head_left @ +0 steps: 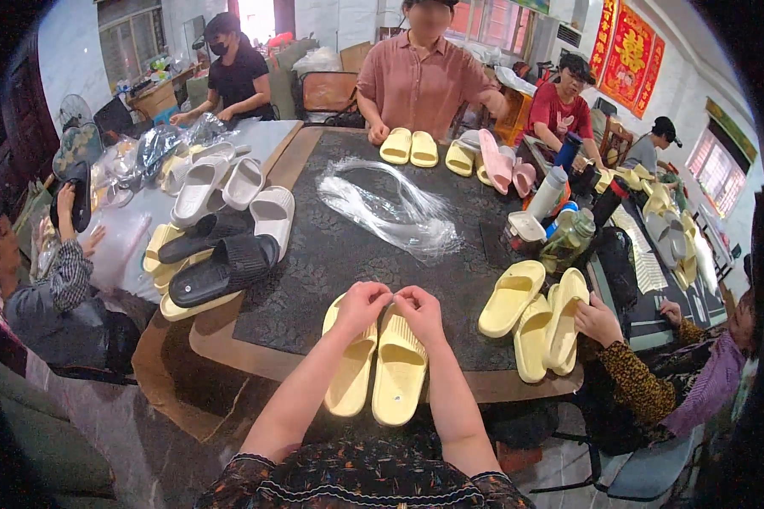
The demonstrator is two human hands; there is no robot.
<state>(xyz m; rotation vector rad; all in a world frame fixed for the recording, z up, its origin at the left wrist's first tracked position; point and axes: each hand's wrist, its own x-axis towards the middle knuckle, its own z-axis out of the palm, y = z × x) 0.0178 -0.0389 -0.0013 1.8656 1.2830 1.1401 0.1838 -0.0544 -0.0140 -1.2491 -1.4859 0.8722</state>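
Note:
My left hand and my right hand meet above a pair of pale yellow slide sandals at the near table edge. Thumbs and fingertips of both are pinched together, and whatever they hold is too small to make out. Under my left wrist lies the left slide, its strap partly covered. Beneath my right hand is the right slide, with a small pale mark on its insole. Their heels point toward me. Beyond my hands, a loose heap of clear, shiny plastic strands lies on the dark patterned tabletop.
Black, grey and yellow slides are piled at the left. More yellow slides lie at the right, where a co-worker's hand grips one. Bottles and a white tub stand behind them. Across the table stands another person.

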